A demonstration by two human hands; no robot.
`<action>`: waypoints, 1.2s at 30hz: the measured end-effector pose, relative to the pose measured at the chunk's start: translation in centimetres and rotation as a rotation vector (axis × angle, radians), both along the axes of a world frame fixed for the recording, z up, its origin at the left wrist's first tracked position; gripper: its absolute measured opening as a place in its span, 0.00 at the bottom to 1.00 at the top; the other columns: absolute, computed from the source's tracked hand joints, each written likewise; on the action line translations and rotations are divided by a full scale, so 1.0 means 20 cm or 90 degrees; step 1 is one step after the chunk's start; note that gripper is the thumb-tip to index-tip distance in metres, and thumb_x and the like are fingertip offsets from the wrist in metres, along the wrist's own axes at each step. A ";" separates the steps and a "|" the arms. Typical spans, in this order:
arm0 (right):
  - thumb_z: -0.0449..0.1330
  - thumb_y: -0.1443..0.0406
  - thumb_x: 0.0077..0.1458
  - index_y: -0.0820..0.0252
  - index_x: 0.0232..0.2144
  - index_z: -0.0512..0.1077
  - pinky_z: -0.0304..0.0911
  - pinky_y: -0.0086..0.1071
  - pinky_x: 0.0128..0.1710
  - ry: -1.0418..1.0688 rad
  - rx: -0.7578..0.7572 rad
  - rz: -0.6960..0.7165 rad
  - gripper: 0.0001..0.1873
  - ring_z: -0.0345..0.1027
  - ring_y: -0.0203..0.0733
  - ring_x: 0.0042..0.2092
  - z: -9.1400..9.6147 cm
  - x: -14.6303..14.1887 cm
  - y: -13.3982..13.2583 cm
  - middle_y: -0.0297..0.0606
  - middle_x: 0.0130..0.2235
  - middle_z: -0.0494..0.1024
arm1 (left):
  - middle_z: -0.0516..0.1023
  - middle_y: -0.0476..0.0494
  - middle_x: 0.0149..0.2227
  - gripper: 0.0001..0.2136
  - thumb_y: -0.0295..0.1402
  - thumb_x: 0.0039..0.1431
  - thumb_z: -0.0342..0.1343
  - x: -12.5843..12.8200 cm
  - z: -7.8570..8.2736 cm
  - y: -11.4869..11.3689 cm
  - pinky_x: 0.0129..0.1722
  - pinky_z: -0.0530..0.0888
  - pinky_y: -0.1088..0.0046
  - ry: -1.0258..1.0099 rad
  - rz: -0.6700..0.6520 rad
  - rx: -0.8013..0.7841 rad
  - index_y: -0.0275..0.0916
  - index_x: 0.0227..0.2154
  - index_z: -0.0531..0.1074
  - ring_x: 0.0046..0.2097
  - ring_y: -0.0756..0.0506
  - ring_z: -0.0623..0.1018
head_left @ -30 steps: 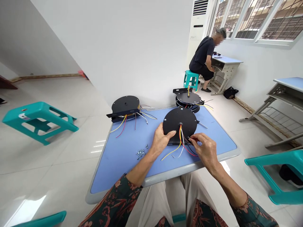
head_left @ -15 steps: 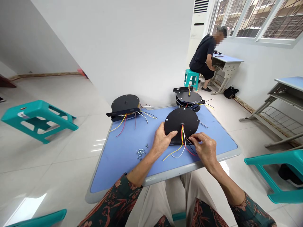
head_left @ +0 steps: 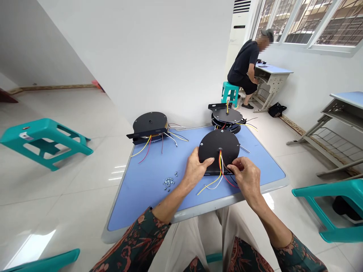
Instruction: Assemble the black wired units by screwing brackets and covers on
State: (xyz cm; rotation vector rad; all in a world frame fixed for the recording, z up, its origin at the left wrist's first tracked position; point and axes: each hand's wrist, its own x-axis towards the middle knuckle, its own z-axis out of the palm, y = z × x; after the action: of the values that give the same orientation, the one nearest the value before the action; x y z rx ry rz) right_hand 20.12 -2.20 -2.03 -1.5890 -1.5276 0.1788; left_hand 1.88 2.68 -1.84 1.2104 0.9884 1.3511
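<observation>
A round black metal housing (head_left: 217,140) lies on the blue table near its front edge, a few screw heads on its top. From a hole in its middle comes a bundle of yellow, white, red and dark wires (head_left: 220,162), spreading over the near edge. My left hand (head_left: 195,168) grips the housing at its left side, thumb laid on top. At the lower right edge my right hand (head_left: 246,175) is closed in a pinch; what lies between thumb and forefinger is too small to make out. A thin metal rod (head_left: 245,149) sticks out behind the housing's right side.
Small silver screws (head_left: 169,182) lie in a loose pile left of my left forearm. Similar black housings with wires stand at the table's back left (head_left: 150,122) and back right (head_left: 227,114). A person (head_left: 244,62) sits at another desk. Green stools (head_left: 48,138) stand around.
The view has shifted slightly. Both hands stay on the housing, and the yellow and white wire ends have moved a little.
</observation>
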 end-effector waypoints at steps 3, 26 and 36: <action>0.65 0.51 0.53 0.55 0.24 0.69 0.59 0.35 0.28 0.092 -0.064 -0.001 0.17 0.66 0.40 0.25 0.01 0.00 0.02 0.33 0.23 0.74 | 0.81 0.41 0.45 0.22 0.31 0.43 0.69 0.00 0.01 0.00 0.54 0.73 0.60 -0.005 0.000 -0.004 0.38 0.43 0.72 0.49 0.38 0.79; 0.71 0.44 0.38 0.57 0.34 0.66 0.55 0.30 0.26 0.451 -0.275 0.153 0.30 0.61 0.34 0.23 0.05 0.06 0.08 0.27 0.21 0.72 | 0.84 0.41 0.41 0.22 0.30 0.35 0.71 -0.03 -0.01 0.03 0.50 0.75 0.57 -0.095 -0.023 -0.220 0.36 0.39 0.78 0.43 0.38 0.81; 0.60 0.63 0.61 0.61 0.46 0.75 0.63 0.36 0.41 -0.157 -0.069 -0.014 0.12 0.74 0.45 0.38 0.10 0.21 0.38 0.45 0.44 0.82 | 0.84 0.44 0.34 0.19 0.30 0.32 0.71 -0.04 0.01 0.02 0.44 0.75 0.63 -0.088 -0.017 -0.253 0.36 0.34 0.79 0.36 0.42 0.80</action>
State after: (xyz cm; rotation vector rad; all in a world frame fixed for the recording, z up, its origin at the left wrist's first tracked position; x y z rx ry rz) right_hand 24.29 5.37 -0.03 -1.7645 -1.7106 0.0548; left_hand 1.12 3.14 -1.74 0.8171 1.0750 1.1330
